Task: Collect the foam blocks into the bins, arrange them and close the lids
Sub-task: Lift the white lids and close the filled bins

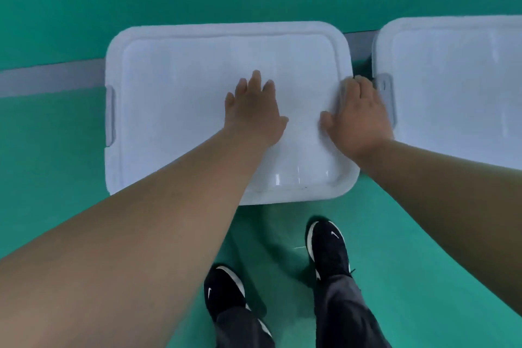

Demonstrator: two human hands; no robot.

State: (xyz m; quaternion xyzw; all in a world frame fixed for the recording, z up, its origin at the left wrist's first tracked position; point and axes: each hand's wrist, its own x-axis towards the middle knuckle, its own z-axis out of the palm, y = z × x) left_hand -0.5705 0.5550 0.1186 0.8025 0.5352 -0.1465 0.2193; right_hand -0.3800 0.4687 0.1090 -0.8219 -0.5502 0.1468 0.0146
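On the green floor (56,164), at 12 o'clock from the person's two black shoes (329,246), stands a white bin (282,200). Its lid (183,93) lies flat on top, so the inside is hidden. The left hand (255,110) rests on the lid a little to the right of its middle, palm down. Its fingers are straight, a little spread, and point to 12 o'clock. The right hand (358,116) is at the 3 o'clock edge of the same lid: the thumb lies on top, and the fingers bend down over the rim and grip it. What is under those fingers I cannot tell. A gray latch (110,116) sits at the lid's 9 o'clock edge. At 3 o'clock, just beside this bin, is a second lid (452,87) with its own gray clip (387,99), very near the right hand's knuckles. A gray stripe (50,79) crosses the floor behind them.
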